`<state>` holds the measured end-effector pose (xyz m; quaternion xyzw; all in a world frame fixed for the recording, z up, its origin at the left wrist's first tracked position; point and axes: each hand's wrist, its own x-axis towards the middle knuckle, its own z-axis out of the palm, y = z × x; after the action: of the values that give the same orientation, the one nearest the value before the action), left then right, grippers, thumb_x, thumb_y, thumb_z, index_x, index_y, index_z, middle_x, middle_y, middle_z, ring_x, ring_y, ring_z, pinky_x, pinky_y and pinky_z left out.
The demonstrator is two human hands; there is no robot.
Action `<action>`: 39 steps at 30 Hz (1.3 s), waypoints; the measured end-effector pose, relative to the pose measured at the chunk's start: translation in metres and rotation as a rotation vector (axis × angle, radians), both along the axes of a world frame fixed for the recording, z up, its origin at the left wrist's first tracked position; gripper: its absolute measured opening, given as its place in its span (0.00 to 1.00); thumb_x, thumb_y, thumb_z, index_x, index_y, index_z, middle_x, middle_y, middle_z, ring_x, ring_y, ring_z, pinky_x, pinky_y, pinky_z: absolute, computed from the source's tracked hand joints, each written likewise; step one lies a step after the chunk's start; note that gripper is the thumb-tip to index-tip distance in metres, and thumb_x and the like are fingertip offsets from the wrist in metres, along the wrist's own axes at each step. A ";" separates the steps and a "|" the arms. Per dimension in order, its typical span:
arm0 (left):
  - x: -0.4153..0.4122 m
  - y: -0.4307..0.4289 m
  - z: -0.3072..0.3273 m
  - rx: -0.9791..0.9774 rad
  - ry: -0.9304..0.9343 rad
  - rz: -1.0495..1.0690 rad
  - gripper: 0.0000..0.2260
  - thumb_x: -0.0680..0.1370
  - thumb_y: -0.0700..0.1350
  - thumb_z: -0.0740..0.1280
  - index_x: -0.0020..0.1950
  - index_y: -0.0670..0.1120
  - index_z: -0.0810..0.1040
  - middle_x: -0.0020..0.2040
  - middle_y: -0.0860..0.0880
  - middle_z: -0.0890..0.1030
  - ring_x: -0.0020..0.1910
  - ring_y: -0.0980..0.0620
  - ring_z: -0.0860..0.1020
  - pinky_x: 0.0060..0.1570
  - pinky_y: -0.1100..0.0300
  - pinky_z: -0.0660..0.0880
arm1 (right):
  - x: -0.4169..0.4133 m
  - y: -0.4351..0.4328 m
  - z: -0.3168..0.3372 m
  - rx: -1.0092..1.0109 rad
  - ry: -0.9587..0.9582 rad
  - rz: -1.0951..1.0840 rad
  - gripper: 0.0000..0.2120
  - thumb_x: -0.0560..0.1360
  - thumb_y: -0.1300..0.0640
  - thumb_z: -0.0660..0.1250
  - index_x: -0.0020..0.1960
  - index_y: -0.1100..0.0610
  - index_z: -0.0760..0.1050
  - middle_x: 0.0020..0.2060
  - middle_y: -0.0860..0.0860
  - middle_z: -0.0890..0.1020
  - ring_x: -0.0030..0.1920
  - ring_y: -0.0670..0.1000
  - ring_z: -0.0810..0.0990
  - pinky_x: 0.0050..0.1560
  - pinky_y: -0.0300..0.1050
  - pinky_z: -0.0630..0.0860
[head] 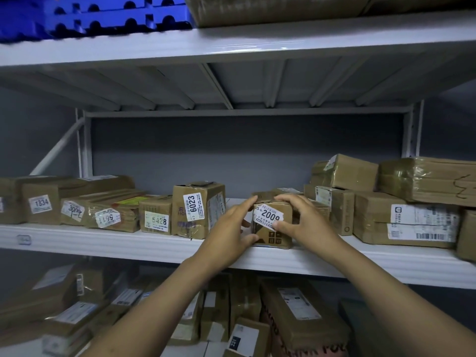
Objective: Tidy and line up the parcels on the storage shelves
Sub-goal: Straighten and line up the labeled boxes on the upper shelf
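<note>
A small brown parcel [273, 231] with a white label reading 2008 stands near the front edge of the middle white shelf [103, 240]. My left hand [229, 233] grips its left side, thumb at the bottom corner and fingers over the top edge. My right hand [301, 220] grips its right side, fingers curled over the top and thumb on the label. To the left, a row of labelled parcels runs along the shelf: 1834 [41, 202], 5611 [110, 215], 5428 [155, 215] and the taller 6023 [198, 210].
Stacked, taped parcels [401, 202] crowd the shelf's right end. A gap of bare shelf lies between parcel 6023 and the held one. The lower shelf holds several jumbled parcels [296, 310]. Blue plastic crates [90, 16] and a box sit on the top shelf.
</note>
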<state>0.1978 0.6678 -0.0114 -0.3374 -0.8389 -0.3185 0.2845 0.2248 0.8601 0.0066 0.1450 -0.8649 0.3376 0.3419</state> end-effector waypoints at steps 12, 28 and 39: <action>-0.029 -0.073 0.031 -0.253 0.327 0.571 0.40 0.69 0.64 0.70 0.76 0.52 0.61 0.75 0.45 0.62 0.76 0.43 0.54 0.74 0.42 0.47 | -0.025 -0.052 0.006 0.108 -0.038 -0.040 0.27 0.72 0.53 0.73 0.69 0.47 0.68 0.67 0.47 0.70 0.63 0.47 0.69 0.61 0.42 0.70; -0.035 -0.056 0.035 -0.304 0.337 0.555 0.36 0.73 0.68 0.61 0.76 0.50 0.62 0.72 0.45 0.66 0.74 0.44 0.59 0.73 0.42 0.45 | -0.039 -0.059 0.007 0.275 -0.085 -0.016 0.32 0.77 0.45 0.66 0.76 0.50 0.57 0.74 0.49 0.63 0.72 0.50 0.64 0.69 0.45 0.62; -0.043 0.079 0.051 -0.334 0.370 0.194 0.16 0.78 0.52 0.64 0.65 0.49 0.75 0.65 0.49 0.73 0.63 0.46 0.71 0.57 0.55 0.70 | -0.011 0.087 0.027 0.836 0.027 -0.599 0.18 0.76 0.46 0.62 0.63 0.50 0.76 0.64 0.50 0.75 0.70 0.54 0.66 0.67 0.48 0.59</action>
<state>0.1548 0.7473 0.0398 -0.3500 -0.8420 -0.0797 0.4027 0.2135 0.9473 0.0337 0.0194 -0.9251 -0.1517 0.3476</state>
